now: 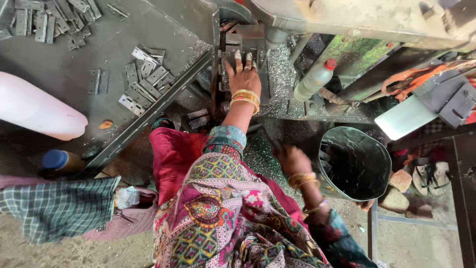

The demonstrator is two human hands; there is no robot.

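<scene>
Left hand (pixel 243 74) flat on machine bed (pixel 277 74).

Left of the fingers (pixel 238 58), a dark grey metal workbench (pixel 64 69) carries scattered flat grey steel hinges (pixel 146 82), a white plastic jug (pixel 37 110) and silvery metal shavings (pixel 198 48).
</scene>
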